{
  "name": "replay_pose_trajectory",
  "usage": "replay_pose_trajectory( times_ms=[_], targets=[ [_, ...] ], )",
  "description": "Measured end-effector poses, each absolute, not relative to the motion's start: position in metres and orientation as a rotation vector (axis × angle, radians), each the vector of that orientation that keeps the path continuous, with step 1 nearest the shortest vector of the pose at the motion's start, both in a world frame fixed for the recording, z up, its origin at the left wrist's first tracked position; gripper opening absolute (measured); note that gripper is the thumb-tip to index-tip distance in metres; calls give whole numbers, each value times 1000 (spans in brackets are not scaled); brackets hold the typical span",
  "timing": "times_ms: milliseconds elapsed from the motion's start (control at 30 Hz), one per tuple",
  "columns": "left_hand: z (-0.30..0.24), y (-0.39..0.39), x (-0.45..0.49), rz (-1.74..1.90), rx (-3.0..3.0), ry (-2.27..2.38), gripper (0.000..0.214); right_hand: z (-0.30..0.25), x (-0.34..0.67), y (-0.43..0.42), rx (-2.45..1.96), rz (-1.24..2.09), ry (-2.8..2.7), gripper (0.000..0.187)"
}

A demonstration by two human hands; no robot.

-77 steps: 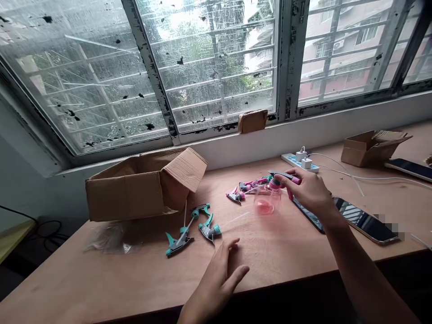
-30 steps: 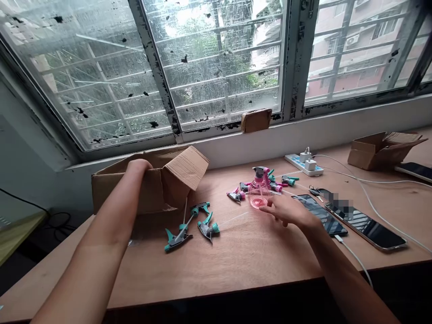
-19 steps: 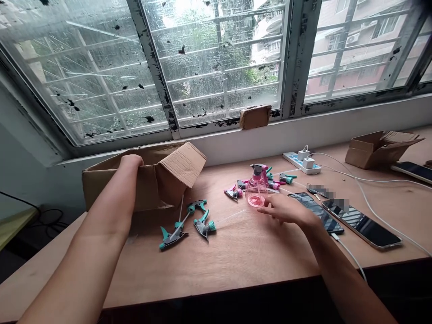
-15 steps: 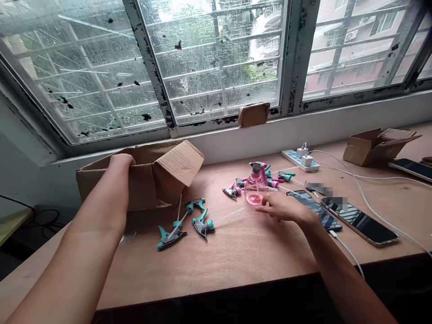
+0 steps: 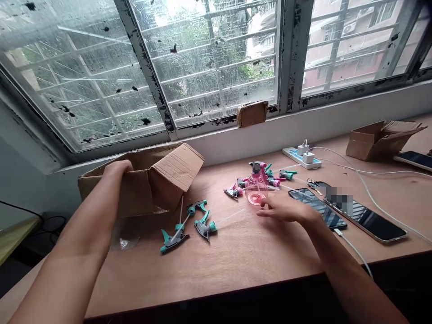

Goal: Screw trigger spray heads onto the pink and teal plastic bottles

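Note:
My left hand (image 5: pixel 118 168) reaches over the near wall of an open cardboard box (image 5: pixel 135 193); its fingers are hidden inside. My right hand (image 5: pixel 281 209) hovers low over the table beside a clear pink spray bottle (image 5: pixel 255 189), thumb and fingers apart, nothing held. The bottle stands upright with a pink and grey trigger head. Between box and bottle lie teal and grey trigger sprayers (image 5: pixel 205 226) with thin tubes. Behind the bottle are more sprayers (image 5: pixel 286 174), some teal, some pink.
Two phones (image 5: pixel 374 224) lie to the right, one on a white charging cable. At the wall sits a power strip (image 5: pixel 302 158) with plugged chargers. A smaller open box (image 5: pixel 366 141) stands far right. A clear plastic bag (image 5: pixel 124 243) lies below the large box.
My left forearm has shifted slightly left, showing more of the plastic bag. The right hand stays beside the bottle with little change. The camera view has shifted slightly.

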State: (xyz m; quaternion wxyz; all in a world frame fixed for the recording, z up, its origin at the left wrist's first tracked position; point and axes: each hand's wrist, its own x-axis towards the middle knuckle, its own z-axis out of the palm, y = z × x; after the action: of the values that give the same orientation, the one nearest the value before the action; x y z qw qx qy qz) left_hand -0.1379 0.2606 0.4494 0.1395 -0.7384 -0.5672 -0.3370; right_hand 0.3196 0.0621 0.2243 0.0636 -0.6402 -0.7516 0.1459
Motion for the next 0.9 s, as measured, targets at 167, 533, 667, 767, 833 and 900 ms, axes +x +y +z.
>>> replay_pose_trajectory(
  times_ms=[167, 533, 667, 767, 833, 900],
  targets=[
    [450, 250, -137, -1009, -2021, -1543, 47, 220, 317, 65, -1940, 442, -2282, 41],
    [276, 38, -82, -946, -2411, -545, 82, 244, 281, 31, -1712, 412, -2284, 46],
    [215, 10, -76, -881, -2562, -503, 76, 233, 233, 27, -1489, 166, -2304, 57],
    [191, 5, -71, -854, -2609, -506, 67, 216, 207, 33, -1427, 144, -2389, 54],
    [182, -1, -67, -819, -2624, -497, 65, 208, 200, 36, -1408, 152, -2449, 46],
    [176, -9, -65, -759, -2631, -508, 65, 205, 200, 36, -1411, 147, -2487, 32]
  ],
)
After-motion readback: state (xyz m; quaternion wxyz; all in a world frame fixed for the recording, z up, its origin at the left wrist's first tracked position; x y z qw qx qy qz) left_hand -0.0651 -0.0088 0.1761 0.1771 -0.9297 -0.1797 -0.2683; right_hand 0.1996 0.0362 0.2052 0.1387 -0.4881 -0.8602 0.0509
